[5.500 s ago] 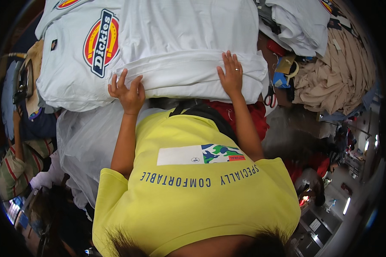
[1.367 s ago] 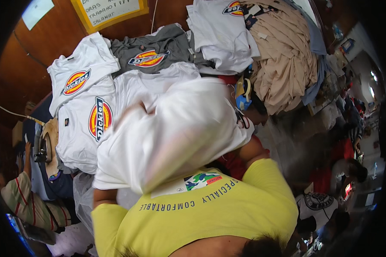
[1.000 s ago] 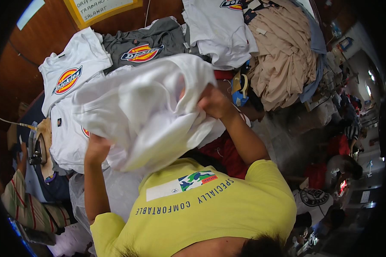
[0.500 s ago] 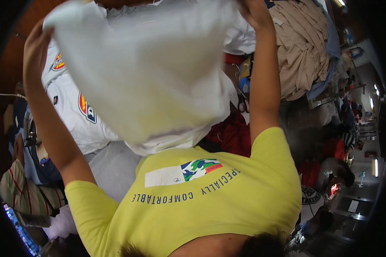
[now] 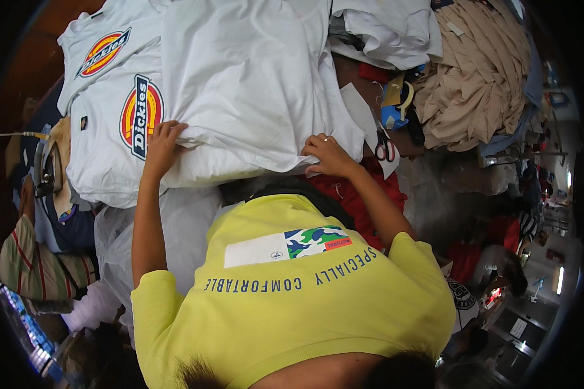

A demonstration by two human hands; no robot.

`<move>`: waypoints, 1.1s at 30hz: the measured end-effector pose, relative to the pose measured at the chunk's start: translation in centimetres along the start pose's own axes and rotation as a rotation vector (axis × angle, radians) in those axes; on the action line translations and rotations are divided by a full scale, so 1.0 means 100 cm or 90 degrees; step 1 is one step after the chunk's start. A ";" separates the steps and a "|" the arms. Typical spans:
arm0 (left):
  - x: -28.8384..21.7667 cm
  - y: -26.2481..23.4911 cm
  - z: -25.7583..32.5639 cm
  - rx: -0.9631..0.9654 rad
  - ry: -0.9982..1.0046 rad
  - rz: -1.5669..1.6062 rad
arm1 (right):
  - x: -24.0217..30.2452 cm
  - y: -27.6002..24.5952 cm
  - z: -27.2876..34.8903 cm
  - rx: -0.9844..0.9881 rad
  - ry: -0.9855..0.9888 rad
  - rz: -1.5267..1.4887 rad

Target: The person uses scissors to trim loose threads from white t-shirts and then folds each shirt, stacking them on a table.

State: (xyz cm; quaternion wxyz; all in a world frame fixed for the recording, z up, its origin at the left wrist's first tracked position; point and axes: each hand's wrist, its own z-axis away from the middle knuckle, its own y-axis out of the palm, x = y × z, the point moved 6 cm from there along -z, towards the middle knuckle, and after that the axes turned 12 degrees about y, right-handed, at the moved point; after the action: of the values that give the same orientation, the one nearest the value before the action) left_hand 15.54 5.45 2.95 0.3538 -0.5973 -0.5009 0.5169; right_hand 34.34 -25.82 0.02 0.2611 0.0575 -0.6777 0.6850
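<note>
So the white shirt (image 5: 246,84) sits at 2 o'clock from the left hand (image 5: 163,148), 10 from the right hand (image 5: 328,155). Both've got its near edge pinched.

two emblems (image 5: 142,115), one spread garment (image 5: 246,84), one tape roll (image 5: 409,96) and one pair of scissors (image 5: 385,148) show.
</note>
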 end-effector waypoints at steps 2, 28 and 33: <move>0.012 -0.007 -0.001 -0.018 -0.026 0.012 | 0.001 0.002 0.007 -0.022 0.012 0.080; -0.079 -0.059 0.127 -0.661 -0.206 0.199 | -0.071 -0.027 0.150 -0.842 0.491 -0.323; -0.023 -0.041 0.127 -0.961 -0.479 0.787 | -0.046 -0.052 0.122 -0.543 0.478 0.003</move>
State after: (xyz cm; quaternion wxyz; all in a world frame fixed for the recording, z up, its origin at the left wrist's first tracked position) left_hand 2.36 3.02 4.68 -0.6158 -0.6157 -0.3788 0.3135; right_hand 37.20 -39.09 3.59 0.4828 -0.3024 -0.7549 0.3249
